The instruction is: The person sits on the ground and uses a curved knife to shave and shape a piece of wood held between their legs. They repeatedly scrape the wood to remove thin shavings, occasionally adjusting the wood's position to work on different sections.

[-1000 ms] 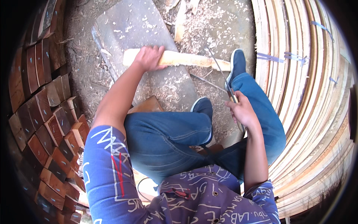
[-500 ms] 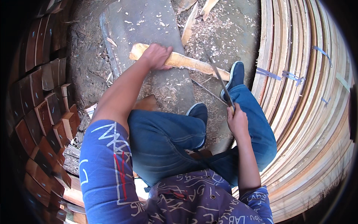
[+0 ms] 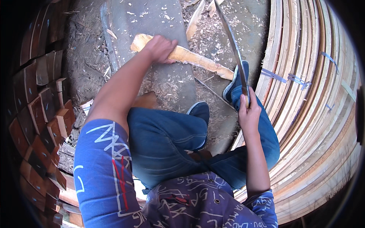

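Pale yellow, rough-hewn wooden stick [image 3: 194,59] slants over a flat grey slab [image 3: 152,19], gripped by the left hand [image 3: 161,49]; the right hand [image 3: 249,110] clasps a long, slender metal knife [image 3: 232,42], now swung higher, seemingly clear of the wood.

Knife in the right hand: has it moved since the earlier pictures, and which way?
Yes. Judged against the leftmost strap on the planks, the knife has shifted up the picture and rightward.

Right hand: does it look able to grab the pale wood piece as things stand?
Probably not: the right hand is gripping the long blade, though the pale wood piece seems near enough, with its middle uncovered.
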Demonstrator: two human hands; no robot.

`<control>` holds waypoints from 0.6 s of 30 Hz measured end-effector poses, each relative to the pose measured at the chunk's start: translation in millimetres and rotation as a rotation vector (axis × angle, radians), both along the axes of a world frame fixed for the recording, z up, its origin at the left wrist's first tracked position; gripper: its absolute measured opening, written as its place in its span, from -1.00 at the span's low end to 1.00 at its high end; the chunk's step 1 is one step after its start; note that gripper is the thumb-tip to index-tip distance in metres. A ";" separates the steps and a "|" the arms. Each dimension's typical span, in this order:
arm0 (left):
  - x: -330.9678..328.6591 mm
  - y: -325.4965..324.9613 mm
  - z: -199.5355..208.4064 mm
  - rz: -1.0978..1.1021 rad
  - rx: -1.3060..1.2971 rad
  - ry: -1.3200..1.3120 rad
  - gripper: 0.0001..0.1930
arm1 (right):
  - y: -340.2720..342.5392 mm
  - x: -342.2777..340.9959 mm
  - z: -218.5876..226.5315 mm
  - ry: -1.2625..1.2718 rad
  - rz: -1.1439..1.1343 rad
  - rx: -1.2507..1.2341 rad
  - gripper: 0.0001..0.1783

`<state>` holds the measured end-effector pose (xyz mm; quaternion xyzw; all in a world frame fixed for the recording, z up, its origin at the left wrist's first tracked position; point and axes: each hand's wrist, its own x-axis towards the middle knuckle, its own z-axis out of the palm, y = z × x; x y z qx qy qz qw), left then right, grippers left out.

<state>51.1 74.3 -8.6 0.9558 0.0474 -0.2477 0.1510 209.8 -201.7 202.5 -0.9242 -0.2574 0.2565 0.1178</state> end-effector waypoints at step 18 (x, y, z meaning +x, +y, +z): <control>-3.3 0.8 -7.8 -0.013 0.031 -0.051 -0.30 | -21.2 11.2 -19.8 0.080 0.012 -0.297 -0.65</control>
